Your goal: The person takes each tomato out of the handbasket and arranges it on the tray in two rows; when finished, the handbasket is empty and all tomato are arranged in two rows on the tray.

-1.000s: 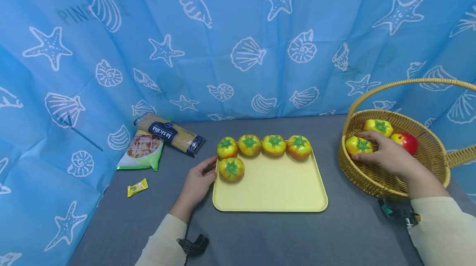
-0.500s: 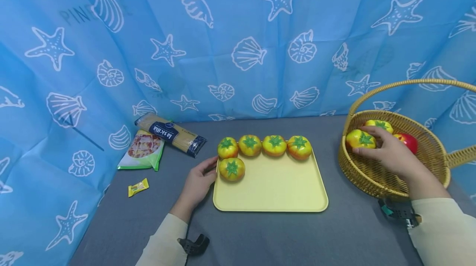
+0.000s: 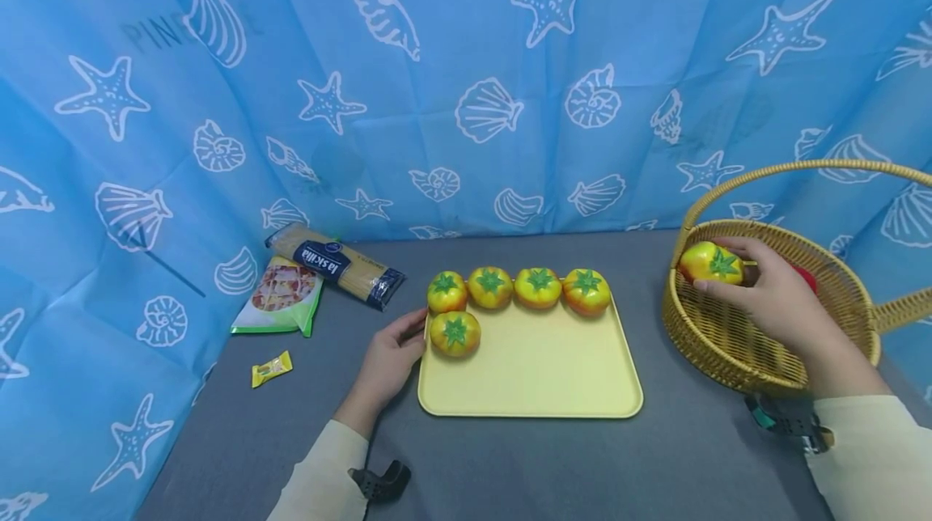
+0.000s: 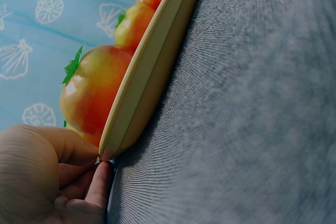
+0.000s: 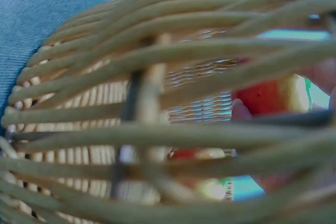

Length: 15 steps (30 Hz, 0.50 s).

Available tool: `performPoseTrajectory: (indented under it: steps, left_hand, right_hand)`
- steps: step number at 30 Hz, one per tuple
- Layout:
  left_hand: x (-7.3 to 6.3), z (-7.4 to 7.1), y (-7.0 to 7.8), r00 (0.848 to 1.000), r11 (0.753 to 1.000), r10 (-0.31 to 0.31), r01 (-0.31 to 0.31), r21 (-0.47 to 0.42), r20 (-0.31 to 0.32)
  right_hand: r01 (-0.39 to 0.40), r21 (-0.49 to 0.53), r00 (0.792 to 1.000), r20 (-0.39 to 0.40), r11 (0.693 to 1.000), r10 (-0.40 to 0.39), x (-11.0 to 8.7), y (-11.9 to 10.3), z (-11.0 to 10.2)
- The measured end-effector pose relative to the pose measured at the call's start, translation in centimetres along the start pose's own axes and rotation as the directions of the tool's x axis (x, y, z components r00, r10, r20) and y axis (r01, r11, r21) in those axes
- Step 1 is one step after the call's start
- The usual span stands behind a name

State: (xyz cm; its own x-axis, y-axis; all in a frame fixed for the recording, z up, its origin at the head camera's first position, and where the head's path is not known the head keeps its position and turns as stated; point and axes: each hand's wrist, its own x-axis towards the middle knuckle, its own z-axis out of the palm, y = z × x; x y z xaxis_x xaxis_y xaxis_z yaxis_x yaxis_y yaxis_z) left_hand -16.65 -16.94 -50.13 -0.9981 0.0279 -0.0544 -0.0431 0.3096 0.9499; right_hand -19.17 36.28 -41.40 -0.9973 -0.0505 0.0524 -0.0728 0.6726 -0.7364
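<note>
My left hand [image 3: 393, 355] pinches the left edge of a pale yellow tray [image 3: 539, 375]; in the left wrist view the thumb and fingers meet at its rim [image 4: 137, 95]. A row of yellow-red tomatoes with green star-shaped tops stands along the tray's far edge, the leftmost tomato [image 3: 446, 292] near my left fingers. One more tomato [image 3: 455, 333] sits in front of it. At the right, my right hand [image 3: 775, 298] grips a tomato [image 3: 702, 262] just inside the near-left rim of a wicker basket [image 3: 728, 371]. Basket weave partly covers that hand in the right wrist view.
A tall handle [image 3: 794, 165] arches over the basket. A red fruit [image 3: 807, 278] inside is mostly hidden behind my right hand. At the left lie a spaghetti pack [image 3: 335, 264], a green-white bag [image 3: 280, 298] and a small yellow packet [image 3: 272, 369]. A blue curtain [image 3: 437, 100] stands behind.
My right hand has raised the gripped tomato slightly and shifted it a little right; the tomato behind it is now mostly covered. The left hand stays at the tray's edge.
</note>
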Motion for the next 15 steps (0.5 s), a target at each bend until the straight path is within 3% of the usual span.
performPoseTrajectory:
  steps: [15]
  left_hand:
    - [0.0,0.0,-0.1,1.0,1.0,0.002,-0.002,0.009,-0.004]
  right_hand:
    - [0.098,-0.037,0.995,-0.022,0.995,-0.099,-1.4,-3.4,0.0]
